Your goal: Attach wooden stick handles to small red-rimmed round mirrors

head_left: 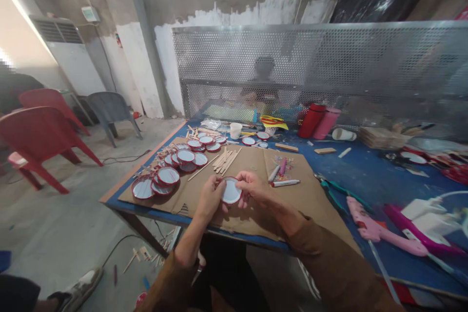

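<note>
Over the front of a cardboard sheet [244, 219], both hands hold a round red-rimmed lid [231, 190] with a pale face turned up. My left hand [210, 197] grips its left edge, thumb at the rim. On the opposite edge is my right hand [252, 189], its thumb lying on the face and its fingers partly hidden underneath. Similar lids [168, 175] lie overlapped in a pile to the left. Beyond my hands are loose flat wooden sticks [225, 161]. Markers [285, 183] rest to the right, beside small coloured scraps.
A pink glue gun [383, 234] and green-handled pliers [331, 192] lie at right near a power strip [413, 234]. Red and pink bottles [312, 121] and a paper cup [236, 130] stand toward the perforated metal screen [234, 58]. Chairs [47, 136] are at left.
</note>
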A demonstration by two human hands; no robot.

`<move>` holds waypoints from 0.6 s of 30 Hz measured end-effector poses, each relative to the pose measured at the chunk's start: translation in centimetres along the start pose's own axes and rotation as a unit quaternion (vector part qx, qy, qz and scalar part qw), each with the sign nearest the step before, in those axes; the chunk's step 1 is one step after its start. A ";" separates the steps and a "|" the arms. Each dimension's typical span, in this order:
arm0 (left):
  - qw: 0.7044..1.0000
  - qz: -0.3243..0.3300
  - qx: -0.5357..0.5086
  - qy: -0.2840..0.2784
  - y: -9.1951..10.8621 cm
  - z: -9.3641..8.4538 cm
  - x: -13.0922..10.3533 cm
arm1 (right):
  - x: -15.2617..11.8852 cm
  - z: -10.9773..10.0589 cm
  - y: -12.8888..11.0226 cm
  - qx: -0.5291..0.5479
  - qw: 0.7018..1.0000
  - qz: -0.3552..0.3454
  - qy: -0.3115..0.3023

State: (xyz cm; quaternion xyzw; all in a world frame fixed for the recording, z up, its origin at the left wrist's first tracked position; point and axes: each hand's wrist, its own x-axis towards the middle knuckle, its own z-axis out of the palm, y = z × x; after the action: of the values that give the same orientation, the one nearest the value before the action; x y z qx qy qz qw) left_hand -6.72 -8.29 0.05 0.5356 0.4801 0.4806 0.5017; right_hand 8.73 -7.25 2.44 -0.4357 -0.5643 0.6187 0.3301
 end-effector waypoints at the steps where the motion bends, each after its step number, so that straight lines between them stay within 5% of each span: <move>1: 1.000 -0.006 0.004 -0.008 0.1 -0.1 0.3 | 0.1 0.0 0.0 0.006 1.000 -0.002 0.005; 6: 0.998 -0.010 -0.006 -0.058 0.2 -0.5 2.3 | 1.0 -0.4 0.3 0.005 0.999 -0.013 0.039; 9: 0.998 0.042 -0.023 -0.031 -0.3 -0.6 2.7 | 1.5 -1.8 0.0 -0.109 0.987 -0.064 0.100; 11: 0.998 0.055 -0.026 0.004 -0.6 -0.7 2.6 | 1.7 -3.4 -0.3 -0.247 0.939 -0.115 0.211; 14: 0.998 0.050 -0.024 0.039 -0.6 -0.7 2.2 | 1.7 -6.0 -0.8 -0.437 0.815 -0.112 0.364; 16: 0.998 0.051 -0.017 0.043 -0.5 -0.6 2.0 | 1.8 -7.3 -0.8 -0.503 0.773 -0.076 0.379; 18: 0.998 0.058 -0.009 0.036 -0.5 -0.6 2.0 | 2.0 -7.9 -0.6 -0.539 0.768 -0.059 0.340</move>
State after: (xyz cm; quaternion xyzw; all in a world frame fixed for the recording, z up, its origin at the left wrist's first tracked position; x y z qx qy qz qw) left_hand -7.14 -6.20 -0.32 0.5402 0.4621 0.5320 0.4600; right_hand 15.07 -2.10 2.80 -0.6898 -0.6806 0.0037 0.2470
